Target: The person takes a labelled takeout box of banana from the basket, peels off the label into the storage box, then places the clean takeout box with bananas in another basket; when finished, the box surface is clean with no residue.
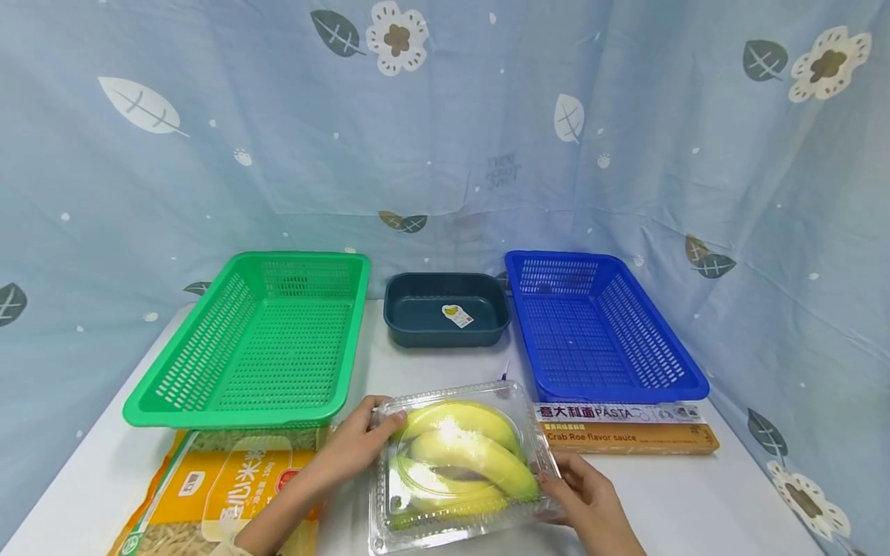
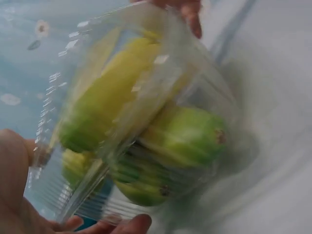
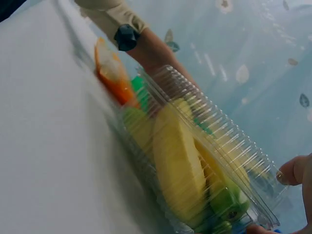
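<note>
A clear plastic clamshell box [image 1: 376, 513] with several yellow bananas [image 1: 480, 448] inside is held between both hands at the front of the table. My left hand [image 1: 354, 442] grips its upper left edge, thumb on the lid; fingertips show below the box in the left wrist view. At the right edge, my right hand [image 1: 587, 498] pinches the box with its thumb near the lid's side. Green banana tips [image 2: 195, 136] press near the clear wall in the left wrist view. The box looks tilted and blurred in both wrist views.
A green basket [image 1: 351, 340] stands back left, a blue basket [image 1: 521, 332] back right, and a dark teal tray [image 1: 445, 338] with a banana-picture label [image 1: 457, 315] between them. An orange noodle bag [image 1: 195, 494] lies front left. Pasta boxes [image 1: 626, 432] lie before the blue basket.
</note>
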Demonstrator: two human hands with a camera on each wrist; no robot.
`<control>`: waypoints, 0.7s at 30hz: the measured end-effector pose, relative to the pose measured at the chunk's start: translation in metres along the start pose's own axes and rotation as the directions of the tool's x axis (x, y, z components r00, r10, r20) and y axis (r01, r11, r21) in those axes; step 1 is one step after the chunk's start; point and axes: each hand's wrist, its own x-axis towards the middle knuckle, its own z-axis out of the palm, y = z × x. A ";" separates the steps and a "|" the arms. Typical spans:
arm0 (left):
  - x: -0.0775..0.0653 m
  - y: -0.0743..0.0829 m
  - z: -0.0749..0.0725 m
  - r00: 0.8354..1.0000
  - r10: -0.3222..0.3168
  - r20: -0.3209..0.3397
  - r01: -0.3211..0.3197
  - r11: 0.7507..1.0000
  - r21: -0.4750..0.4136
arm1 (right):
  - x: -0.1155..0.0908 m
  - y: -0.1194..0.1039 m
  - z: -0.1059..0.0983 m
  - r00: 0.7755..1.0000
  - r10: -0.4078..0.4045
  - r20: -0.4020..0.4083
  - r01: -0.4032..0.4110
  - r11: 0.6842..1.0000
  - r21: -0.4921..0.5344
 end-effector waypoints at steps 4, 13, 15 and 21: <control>-0.007 0.001 0.000 0.998 -0.030 0.062 0.039 0.988 -0.147 | -0.003 -0.007 -0.008 1.000 -0.013 -0.015 0.013 1.000 -0.029; -0.021 0.008 -0.006 0.972 0.014 0.237 0.067 0.942 -0.329 | -0.004 -0.032 -0.020 0.997 -0.024 -0.071 0.019 0.997 -0.074; -0.023 0.012 -0.008 0.968 0.023 0.249 0.068 0.933 -0.353 | -0.004 -0.039 -0.023 0.996 -0.025 -0.082 0.018 0.996 -0.085; -0.031 0.022 -0.009 0.980 0.019 0.197 0.064 0.912 -0.405 | -0.003 -0.058 -0.027 0.991 -0.125 -0.050 0.115 0.979 -0.170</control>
